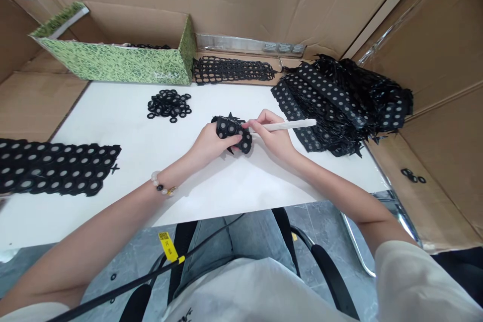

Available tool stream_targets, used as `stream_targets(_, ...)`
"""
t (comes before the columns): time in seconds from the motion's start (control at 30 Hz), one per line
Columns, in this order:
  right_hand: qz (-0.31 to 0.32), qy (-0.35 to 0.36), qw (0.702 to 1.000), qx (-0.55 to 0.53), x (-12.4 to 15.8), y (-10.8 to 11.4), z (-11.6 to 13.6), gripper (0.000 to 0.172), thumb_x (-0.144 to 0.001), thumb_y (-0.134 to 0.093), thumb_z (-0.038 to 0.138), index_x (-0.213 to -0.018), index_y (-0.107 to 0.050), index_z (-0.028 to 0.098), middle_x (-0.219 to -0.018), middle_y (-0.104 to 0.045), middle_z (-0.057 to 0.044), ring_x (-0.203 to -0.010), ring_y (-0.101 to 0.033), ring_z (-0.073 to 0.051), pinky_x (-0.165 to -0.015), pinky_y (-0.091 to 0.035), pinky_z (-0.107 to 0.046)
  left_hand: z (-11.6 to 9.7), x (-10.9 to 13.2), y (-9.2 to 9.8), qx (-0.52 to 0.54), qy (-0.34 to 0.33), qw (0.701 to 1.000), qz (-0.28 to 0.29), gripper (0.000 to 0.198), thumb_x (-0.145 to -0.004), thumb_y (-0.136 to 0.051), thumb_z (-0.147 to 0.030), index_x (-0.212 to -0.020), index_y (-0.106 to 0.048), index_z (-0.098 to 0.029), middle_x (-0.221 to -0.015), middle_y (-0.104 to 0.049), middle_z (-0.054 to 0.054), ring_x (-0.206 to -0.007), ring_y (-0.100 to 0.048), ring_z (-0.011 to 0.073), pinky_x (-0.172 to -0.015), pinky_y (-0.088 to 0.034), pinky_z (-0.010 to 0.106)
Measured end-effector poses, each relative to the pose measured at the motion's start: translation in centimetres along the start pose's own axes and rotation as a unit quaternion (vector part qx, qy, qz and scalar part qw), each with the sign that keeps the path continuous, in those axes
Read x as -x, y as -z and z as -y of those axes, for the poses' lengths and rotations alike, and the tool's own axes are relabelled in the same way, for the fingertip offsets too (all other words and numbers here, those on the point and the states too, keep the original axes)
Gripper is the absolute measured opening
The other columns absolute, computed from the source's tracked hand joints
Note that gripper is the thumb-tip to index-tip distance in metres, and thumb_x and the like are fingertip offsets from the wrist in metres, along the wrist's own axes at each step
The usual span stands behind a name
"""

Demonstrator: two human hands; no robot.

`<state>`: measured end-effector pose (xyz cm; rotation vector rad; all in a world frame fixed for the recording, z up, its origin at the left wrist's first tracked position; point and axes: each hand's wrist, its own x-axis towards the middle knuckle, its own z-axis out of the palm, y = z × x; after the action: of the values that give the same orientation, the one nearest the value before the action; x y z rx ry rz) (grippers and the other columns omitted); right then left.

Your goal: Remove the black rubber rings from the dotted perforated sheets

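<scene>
Curled black washer strip [231, 130]

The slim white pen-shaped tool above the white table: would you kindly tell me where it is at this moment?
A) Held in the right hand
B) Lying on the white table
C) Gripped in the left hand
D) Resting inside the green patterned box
A. The right hand pinches the slim white pen-shaped tool in its fingers, while the left hand grips the black perforated sheet.
</scene>
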<state>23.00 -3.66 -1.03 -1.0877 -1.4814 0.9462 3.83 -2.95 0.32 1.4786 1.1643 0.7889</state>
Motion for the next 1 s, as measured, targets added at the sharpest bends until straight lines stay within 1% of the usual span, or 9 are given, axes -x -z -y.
stream_targets(0.1, 0.006, 0.005, 1.000, -0.008, 0.2, -0.3, 0.1, 0.041, -0.088, -0.069, 0.056, -0.071, -0.051, 0.024, -0.086, -0.078, -0.003, -0.087, -0.072, -0.021, -0.081, -0.050, -0.035, 0.4, -0.1, 0.1, -0.028, -0.027, 0.999, -0.020, 0.035, -0.066, -0.081, -0.039, -0.092, -0.077, -0.015, -0.088, -0.079, 0.005, -0.074, -0.070, 0.0217, -0.070, -0.054, 0.032)
stream_targets(0.13, 0.007, 0.007, 1.000, -0.006, 0.3, -0.3, 0.1, 0.040, -0.088, -0.069, 0.056, -0.071, -0.052, 0.024, -0.085, -0.078, -0.002, -0.086, -0.072, -0.021, -0.082, -0.051, -0.036, 0.5, -0.2, 0.1, -0.035, -0.033, 0.998, -0.030, 0.035, -0.065, -0.081, -0.039, -0.091, -0.077, -0.015, -0.087, -0.079, 0.004, -0.074, -0.069, 0.0212, -0.069, -0.053, 0.031)
stream_targets(0.3, 0.009, 0.014, 1.000, 0.016, 0.3, -0.3, 0.1, 0.039, -0.087, -0.069, 0.055, -0.072, -0.053, 0.023, -0.082, -0.075, -0.001, -0.083, -0.069, -0.020, -0.081, -0.051, -0.037, 1.1, -0.3, -0.1, -0.042, -0.030, 0.998, -0.048, 0.023, -0.067, -0.079, -0.037, -0.069, -0.069, -0.017, -0.058, -0.065, -0.001, -0.054, -0.056, 0.0150, -0.053, -0.043, 0.026)
stream_targets(0.37, 0.012, 0.023, 1.000, 0.012, 0.3, -0.2, 0.0, 0.038, -0.088, -0.069, 0.053, -0.071, -0.053, 0.023, -0.085, -0.075, -0.002, -0.084, -0.069, -0.019, -0.082, -0.051, -0.037, 1.1, -0.3, 0.0, -0.038, -0.037, 0.997, -0.050, 0.024, -0.067, -0.079, -0.037, -0.064, -0.066, -0.017, -0.057, -0.064, -0.002, -0.053, -0.054, 0.0141, -0.052, -0.041, 0.026)
stream_targets(0.5, 0.012, 0.049, 0.999, 0.017, 0.2, -0.2, -0.4, 0.035, -0.091, -0.067, 0.047, -0.070, -0.052, 0.023, -0.090, -0.076, -0.002, -0.088, -0.070, -0.019, -0.083, -0.053, -0.037, 1.2, -0.3, 0.0, -0.038, -0.043, 0.997, -0.049, 0.024, -0.067, -0.079, -0.036, -0.063, -0.065, -0.017, -0.058, -0.063, -0.002, -0.054, -0.053, 0.0140, -0.052, -0.041, 0.026)
stream_targets(0.63, 0.012, 0.092, 0.994, 0.060, 0.3, -0.4, -0.6, 0.028, -0.091, -0.066, 0.039, -0.071, -0.055, 0.023, -0.096, -0.077, -0.004, -0.092, -0.072, -0.020, -0.084, -0.055, -0.037, 1.2, -0.3, -0.1, -0.026, -0.054, 0.997, -0.051, 0.021, -0.067, -0.077, -0.033, -0.065, -0.064, -0.017, -0.060, -0.063, -0.002, -0.058, -0.054, 0.0146, -0.058, -0.045, 0.027)
stream_targets(0.73, 0.006, 0.119, 0.989, 0.091, 0.5, -0.7, -0.9, 0.026, -0.091, -0.065, 0.037, -0.072, -0.055, 0.023, -0.099, -0.078, -0.005, -0.093, -0.074, -0.020, -0.084, -0.057, -0.037, 1.1, -0.2, -0.2, -0.013, -0.064, 0.997, -0.040, 0.018, -0.068, -0.076, -0.032, -0.068, -0.065, -0.017, -0.066, -0.067, -0.001, -0.065, -0.059, 0.0167, -0.067, -0.050, 0.030)
stream_targets(0.87, -0.002, 0.122, 0.986, 0.115, 0.6, -1.0, -1.0, 0.028, -0.093, -0.062, 0.040, -0.072, -0.052, 0.024, -0.098, -0.078, -0.006, -0.089, -0.074, -0.020, -0.080, -0.058, -0.036, 0.8, -0.1, -0.2, -0.005, -0.082, 0.996, -0.026, 0.020, -0.070, -0.076, -0.032, -0.080, -0.072, -0.016, -0.085, -0.076, 0.003, -0.083, -0.068, 0.0220, -0.083, -0.054, 0.034)
stream_targets(1.0, -0.011, 0.124, 0.985, 0.119, 0.7, -1.0, -0.9, 0.029, -0.094, -0.060, 0.041, -0.073, -0.050, 0.024, -0.094, -0.078, -0.005, -0.086, -0.074, -0.019, -0.077, -0.057, -0.034, 0.7, 0.0, -0.1, -0.020, -0.099, 0.995, -0.005, 0.023, -0.073, -0.075, -0.034, -0.085, -0.074, -0.015, -0.093, -0.078, 0.005, -0.093, -0.070, 0.0258, -0.089, -0.055, 0.037)
